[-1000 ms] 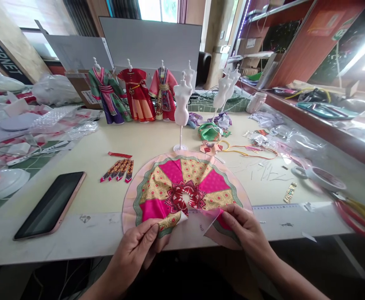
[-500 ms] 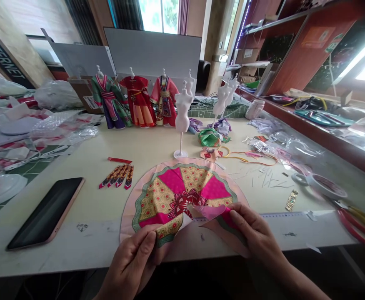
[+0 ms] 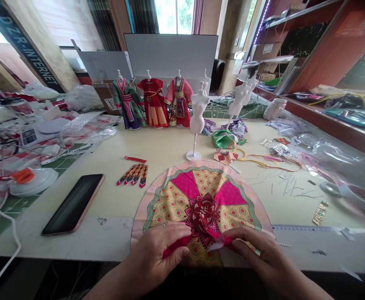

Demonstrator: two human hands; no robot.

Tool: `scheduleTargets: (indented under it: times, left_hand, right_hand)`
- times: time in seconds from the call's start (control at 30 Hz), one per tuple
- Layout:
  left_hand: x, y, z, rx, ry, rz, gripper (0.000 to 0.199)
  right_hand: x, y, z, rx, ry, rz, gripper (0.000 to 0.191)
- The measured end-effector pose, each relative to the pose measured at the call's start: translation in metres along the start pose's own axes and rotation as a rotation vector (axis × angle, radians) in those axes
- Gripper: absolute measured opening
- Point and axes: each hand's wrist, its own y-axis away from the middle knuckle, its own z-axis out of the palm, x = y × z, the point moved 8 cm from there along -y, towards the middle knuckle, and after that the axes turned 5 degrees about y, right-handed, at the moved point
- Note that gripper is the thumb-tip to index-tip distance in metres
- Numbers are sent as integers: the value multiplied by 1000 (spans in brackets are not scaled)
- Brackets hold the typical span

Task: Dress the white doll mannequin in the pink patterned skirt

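Note:
A round printed cloth (image 3: pixel 203 183) with magenta and yellow panels, a dark red centre and a pale pink rim lies at the table's front edge. My left hand (image 3: pixel 162 250) is closed on a magenta fold of it, left of the centre. My right hand (image 3: pixel 257 248) pinches another magenta part at the right, where a small pale, thin flap sticks out between the hands. The cloth's near edge is partly hidden by both hands. Just behind the cloth stands a bare white mannequin (image 3: pixel 198 114).
A phone (image 3: pixel 73 204) and patterned strips (image 3: pixel 134 174) lie at the left. Three dressed mannequins (image 3: pixel 153 100) stand at the back. To the right are a ruler (image 3: pixel 304 229), a gold trim piece (image 3: pixel 320 212), tape (image 3: pixel 360 199) and loose threads.
The hands have come closer to the cloth's centre, and the open slit at the front has closed up. The view has turned left, so things on the table appear further right.

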Motion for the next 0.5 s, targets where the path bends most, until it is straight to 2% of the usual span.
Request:
scheduleTargets:
  times: [0.1, 0.2, 0.33, 0.5]
  left_hand:
    - [0, -5, 0, -7, -89, 19, 30]
    - [-1, -8, -1, -9, -137, 46, 29]
    - [-3, -10, -4, 5, -187, 79, 28]
    - [-4, -17, -9, 13, -255, 115, 30]
  right_hand:
    - [-12, 2, 11, -55, 91, -135, 18]
    - [-22, 6, 14, -39, 162, -228, 17]
    - [-33, 11, 14, 3, 223, -278, 19]
    - [-41, 15, 18, -17, 258, -309, 18]
